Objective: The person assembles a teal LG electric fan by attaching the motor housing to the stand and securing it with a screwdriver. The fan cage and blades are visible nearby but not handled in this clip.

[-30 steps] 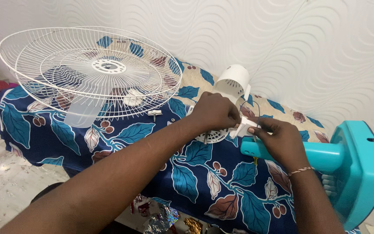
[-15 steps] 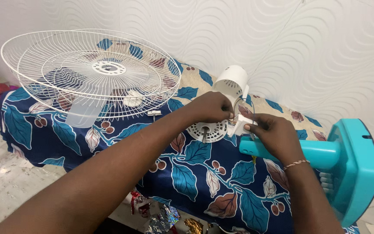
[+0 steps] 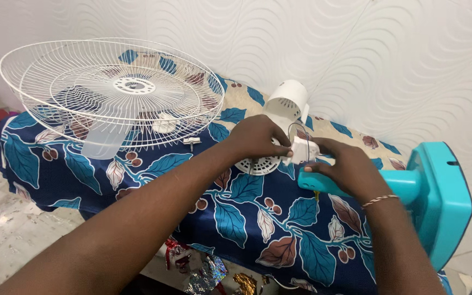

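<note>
My left hand (image 3: pixel 258 137) and my right hand (image 3: pixel 345 166) meet over a small white plastic part (image 3: pixel 303 150) at the top end of a turquoise fan stand (image 3: pixel 405 188), and both pinch it. A thin wire loops up from that part. Just under my left hand lies a round white vented motor cover (image 3: pixel 262 165). Behind it a white cylindrical motor housing (image 3: pixel 286 101) leans near the wall. The stand's turquoise base (image 3: pixel 443 199) stands on edge at the right.
Two stacked white wire fan guards (image 3: pixel 110 90) with a translucent fan blade (image 3: pixel 105 139) under them lie at the left on a blue leaf-patterned cloth (image 3: pixel 236 213) over a table. Shiny foil scraps (image 3: pixel 203 276) lie on the floor below.
Both hands have shifted slightly up and left with the white part. My left hand has slid over the round vented cover, hiding more of it.
</note>
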